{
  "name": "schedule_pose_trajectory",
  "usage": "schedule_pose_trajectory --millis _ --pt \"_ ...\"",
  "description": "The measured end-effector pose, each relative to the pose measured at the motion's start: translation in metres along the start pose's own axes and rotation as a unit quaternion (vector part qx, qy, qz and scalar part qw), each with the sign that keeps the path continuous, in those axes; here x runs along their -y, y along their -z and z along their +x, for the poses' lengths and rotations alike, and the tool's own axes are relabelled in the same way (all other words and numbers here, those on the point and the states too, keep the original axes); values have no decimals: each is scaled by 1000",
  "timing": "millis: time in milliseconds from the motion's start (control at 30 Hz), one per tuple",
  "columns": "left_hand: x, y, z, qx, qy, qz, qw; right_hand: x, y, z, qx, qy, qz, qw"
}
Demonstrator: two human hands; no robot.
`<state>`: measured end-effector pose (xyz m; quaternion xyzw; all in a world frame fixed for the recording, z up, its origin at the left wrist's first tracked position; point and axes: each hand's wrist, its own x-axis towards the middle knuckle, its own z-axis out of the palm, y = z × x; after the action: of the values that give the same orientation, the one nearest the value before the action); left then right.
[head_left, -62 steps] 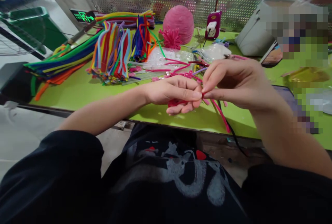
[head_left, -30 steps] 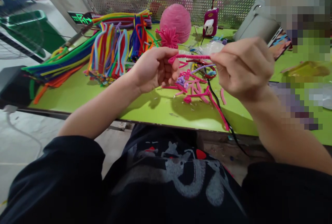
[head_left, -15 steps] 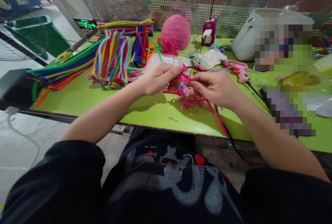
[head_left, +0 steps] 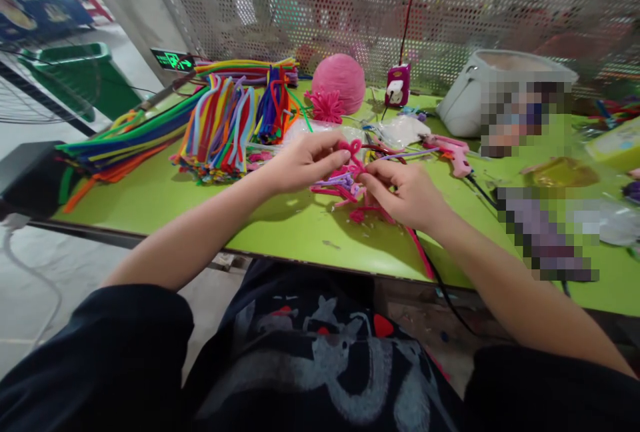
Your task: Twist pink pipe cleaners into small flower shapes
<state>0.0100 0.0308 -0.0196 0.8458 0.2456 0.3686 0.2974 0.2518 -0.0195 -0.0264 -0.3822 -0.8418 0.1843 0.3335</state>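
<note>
A bright pink pipe cleaner (head_left: 355,148), bent into small loops, is held up between my two hands above the green table. My left hand (head_left: 313,160) pinches its left side between thumb and fingers. On the lower right side, my right hand (head_left: 400,191) has its fingertips closed on the same piece. Below the hands lie more pink pipe cleaner pieces (head_left: 334,191) and some purple ones (head_left: 340,180). One long pink strand (head_left: 421,253) runs to the table's front edge. The fingertips partly hide the looped piece.
Bundles of coloured pipe cleaners (head_left: 215,125) lie on the left of the green table (head_left: 280,239). Behind are a pink ball (head_left: 339,83) and a purple socket (head_left: 398,85). To the right are a pink glue gun (head_left: 455,154), its black cord and a grey bin (head_left: 463,102).
The view has tilted up slightly, so everything sits lower. My hands have shifted on the pink pipe cleaner, and its loops now show more openly between them.
</note>
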Motion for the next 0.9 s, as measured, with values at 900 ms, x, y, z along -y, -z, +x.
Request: schedule_pose_trajectory --millis 900 --pt "-38 -27 -12 -5 -14 -112 994 18 8 -9 -72 71 139 985"
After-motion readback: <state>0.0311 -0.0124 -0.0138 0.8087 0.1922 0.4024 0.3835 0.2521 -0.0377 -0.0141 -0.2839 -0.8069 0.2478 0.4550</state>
